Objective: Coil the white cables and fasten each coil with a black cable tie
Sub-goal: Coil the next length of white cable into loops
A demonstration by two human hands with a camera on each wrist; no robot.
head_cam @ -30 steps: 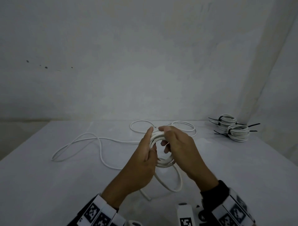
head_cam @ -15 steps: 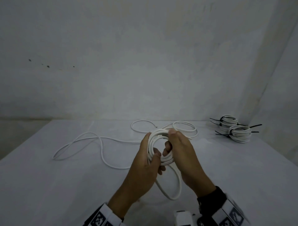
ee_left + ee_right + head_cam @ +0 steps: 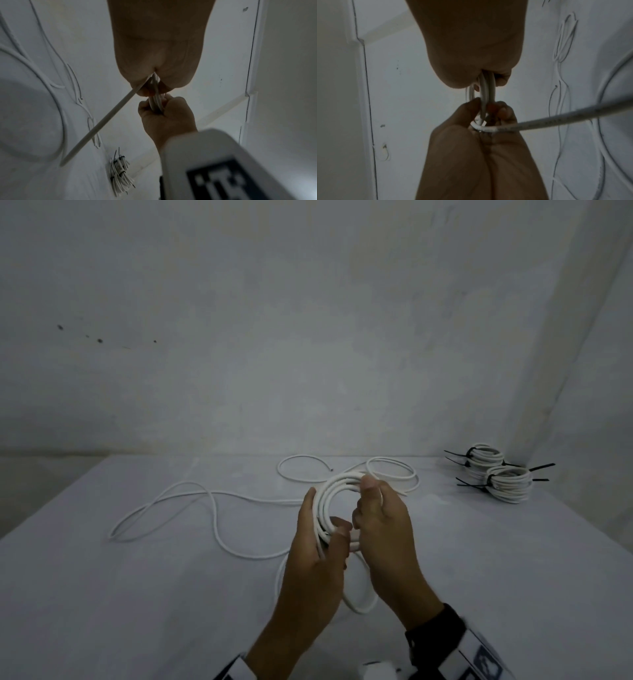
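A partly wound coil of white cable (image 3: 329, 491) stands upright above the table between both hands. My left hand (image 3: 322, 546) grips its left and lower side, thumb across the strands. My right hand (image 3: 376, 508) pinches the right side, thumb on the top of the ring. The left wrist view shows the strands (image 3: 155, 83) running from my left palm into the right fist (image 3: 168, 116). In the right wrist view the coil (image 3: 486, 88) passes between the two hands, and the free cable (image 3: 556, 119) leaves the left hand (image 3: 471, 148). No loose cable tie is visible.
The unwound cable (image 3: 164, 505) snakes over the white table (image 3: 102, 611) to the left, with more loops (image 3: 394, 474) behind the hands. Two finished coils (image 3: 507, 484) bound with black ties lie at the back right near the wall corner.
The right hand has slid round the coil, its thumb now on the top of the ring. The coil has turned to face me more. The left hand keeps its grip.
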